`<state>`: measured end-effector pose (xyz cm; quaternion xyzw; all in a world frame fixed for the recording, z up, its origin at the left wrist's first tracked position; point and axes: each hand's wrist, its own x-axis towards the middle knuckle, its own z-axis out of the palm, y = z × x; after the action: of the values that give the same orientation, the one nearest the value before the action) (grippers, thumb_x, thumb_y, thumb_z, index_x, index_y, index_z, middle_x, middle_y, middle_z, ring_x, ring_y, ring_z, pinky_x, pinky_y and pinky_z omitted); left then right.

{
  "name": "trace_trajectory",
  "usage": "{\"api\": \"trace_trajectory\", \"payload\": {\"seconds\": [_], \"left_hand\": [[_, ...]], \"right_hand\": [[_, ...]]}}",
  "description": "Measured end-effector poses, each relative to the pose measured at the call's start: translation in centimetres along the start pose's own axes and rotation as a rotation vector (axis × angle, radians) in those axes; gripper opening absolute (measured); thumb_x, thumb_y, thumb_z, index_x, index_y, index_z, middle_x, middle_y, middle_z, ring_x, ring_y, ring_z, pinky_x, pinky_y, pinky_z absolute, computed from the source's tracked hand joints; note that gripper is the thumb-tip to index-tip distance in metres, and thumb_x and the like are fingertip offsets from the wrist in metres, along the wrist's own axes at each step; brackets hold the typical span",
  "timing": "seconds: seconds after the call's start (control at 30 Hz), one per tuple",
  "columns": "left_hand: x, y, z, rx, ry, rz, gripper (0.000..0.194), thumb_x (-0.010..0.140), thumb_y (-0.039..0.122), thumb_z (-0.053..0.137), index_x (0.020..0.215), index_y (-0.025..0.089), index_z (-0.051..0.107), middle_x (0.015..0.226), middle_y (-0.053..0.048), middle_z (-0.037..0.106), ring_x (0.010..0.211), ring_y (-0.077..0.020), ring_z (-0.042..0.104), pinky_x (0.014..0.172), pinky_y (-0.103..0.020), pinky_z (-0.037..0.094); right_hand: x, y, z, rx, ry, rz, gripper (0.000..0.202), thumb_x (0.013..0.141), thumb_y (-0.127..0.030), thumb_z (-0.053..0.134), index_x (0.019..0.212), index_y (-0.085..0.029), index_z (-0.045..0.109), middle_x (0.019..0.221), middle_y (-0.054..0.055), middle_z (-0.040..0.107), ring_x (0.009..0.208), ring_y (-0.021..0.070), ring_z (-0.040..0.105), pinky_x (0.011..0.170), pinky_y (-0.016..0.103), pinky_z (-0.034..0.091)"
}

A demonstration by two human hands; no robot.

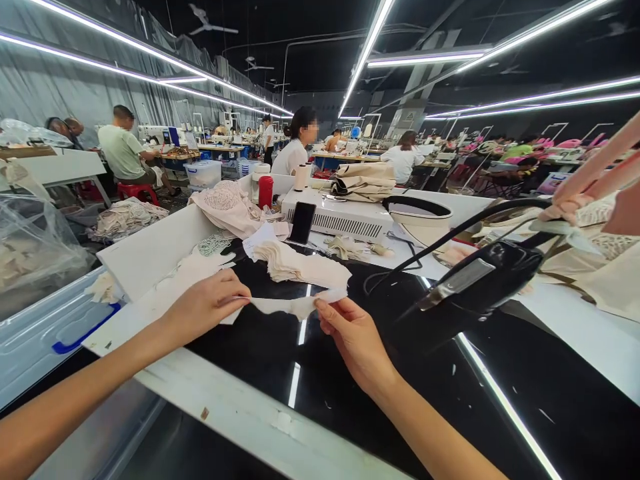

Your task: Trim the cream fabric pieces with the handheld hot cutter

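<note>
A narrow cream fabric piece [285, 306] with a wavy lower edge stretches between my two hands, above the glossy black work surface [260, 373]. My left hand [207, 303] pinches its left end between thumb and fingers. At the other end my right hand [350, 333] grips it, thumb on the near side. Just beyond the held piece lies a stack of similar cream fabric pieces [305, 263]. More pale cut fabric [185, 277] lies on the table beside and behind my left hand.
A black iron-like device [480, 287] with a cable stands at right. Behind the stack are a phone [303, 223], a white vented box [340, 217], a red thread spool [265, 192] and a lace-trimmed bra piece [225, 200]. A clear bin [45, 313] sits left. Other people sit farther back.
</note>
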<state>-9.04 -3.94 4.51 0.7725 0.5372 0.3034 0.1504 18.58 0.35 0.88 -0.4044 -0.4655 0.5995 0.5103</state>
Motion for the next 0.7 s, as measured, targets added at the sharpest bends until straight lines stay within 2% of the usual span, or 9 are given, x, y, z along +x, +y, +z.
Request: {"api": "trace_trajectory", "payload": {"seconds": [0.07,0.1,0.23,0.27,0.3,0.4,0.5,0.63,0.7], "left_hand": [[-0.4,-0.1,-0.7,0.046,0.005,0.057,0.028,0.101,0.037,0.05,0.099,0.023,0.075,0.096,-0.003,0.063,0.079,-0.0166,0.06,0.071,-0.025,0.041],[-0.7,-0.2,-1.0,0.056,-0.059,0.068,0.027,0.102,0.036,0.051,0.099,0.024,0.075,0.096,-0.003,0.064,0.078,-0.0161,0.061,0.071,-0.025,0.04],[-2.4,-0.4,-0.8,0.041,-0.561,-0.001,0.024,0.102,0.041,0.061,0.092,0.028,0.077,0.091,0.001,0.073,0.078,-0.0162,0.067,0.067,-0.024,0.039],[-2.7,-0.3,-0.5,0.036,-0.626,-0.015,0.025,0.103,0.042,0.061,0.09,0.028,0.078,0.09,0.001,0.074,0.079,-0.0167,0.068,0.067,-0.024,0.039],[-2.9,-0.2,0.0,0.034,-0.64,-0.016,0.027,0.104,0.041,0.059,0.09,0.027,0.078,0.09,0.001,0.075,0.079,-0.0171,0.069,0.067,-0.025,0.039],[-2.7,0.6,2.1,0.032,-0.507,0.081,0.03,0.108,0.036,0.052,0.095,0.024,0.076,0.091,-0.002,0.072,0.08,-0.0179,0.067,0.069,-0.026,0.042],[-1.8,1.6,5.1,0.041,-0.343,0.25,0.032,0.109,0.03,0.045,0.101,0.021,0.074,0.099,-0.006,0.071,0.09,-0.0203,0.066,0.078,-0.029,0.047],[-0.8,2.8,8.9,0.159,-0.244,0.392,0.02,0.106,0.018,0.051,0.108,0.018,0.071,0.113,-0.008,0.071,0.102,-0.0228,0.066,0.09,-0.035,0.052],[-0.6,3.0,10.1,0.238,-0.242,0.426,0.013,0.104,0.016,0.057,0.105,0.017,0.069,0.114,-0.008,0.071,0.102,-0.0238,0.067,0.09,-0.037,0.054]], "right_hand": [[-0.6,-0.3,-0.5,-0.07,-0.014,-0.041,0.036,0.063,-0.05,0.095,0.082,-0.023,0.081,0.079,0.0,0.068,0.067,0.0124,0.046,0.062,0.028,0.038],[-1.1,-0.2,-0.8,-0.139,-0.043,-0.057,0.032,0.066,-0.048,0.093,0.082,-0.023,0.081,0.082,0.001,0.071,0.071,0.0144,0.051,0.067,0.029,0.042],[-3.0,1.0,-2.6,-0.509,-0.253,-0.08,0.018,0.082,-0.045,0.08,0.084,-0.026,0.081,0.089,0.004,0.079,0.086,0.024,0.069,0.082,0.035,0.05],[-3.5,1.5,-3.1,-0.572,-0.305,-0.074,0.016,0.084,-0.042,0.077,0.086,-0.027,0.081,0.09,0.004,0.079,0.086,0.0249,0.07,0.082,0.036,0.052],[-4.0,2.0,-3.4,-0.625,-0.352,-0.071,0.014,0.087,-0.039,0.073,0.088,-0.027,0.081,0.091,0.004,0.079,0.086,0.0251,0.071,0.082,0.037,0.053],[-4.9,3.0,-4.0,-0.721,-0.466,-0.112,0.018,0.093,-0.03,0.063,0.098,-0.028,0.08,0.098,0.004,0.079,0.092,0.0248,0.072,0.087,0.037,0.055],[-5.3,2.8,-4.1,-0.776,-0.531,-0.157,0.018,0.096,-0.033,0.064,0.106,-0.029,0.079,0.11,0.005,0.078,0.102,0.0249,0.072,0.096,0.036,0.055],[-5.8,0.8,-4.2,-0.881,-0.621,-0.111,0.027,0.091,-0.036,0.076,0.118,-0.035,0.077,0.129,0.004,0.073,0.117,0.0265,0.069,0.106,0.036,0.052],[-6.3,-0.8,-4.7,-0.912,-0.671,-0.077,0.031,0.091,-0.036,0.076,0.122,-0.039,0.076,0.127,0.003,0.074,0.116,0.0264,0.07,0.106,0.035,0.053]]}}
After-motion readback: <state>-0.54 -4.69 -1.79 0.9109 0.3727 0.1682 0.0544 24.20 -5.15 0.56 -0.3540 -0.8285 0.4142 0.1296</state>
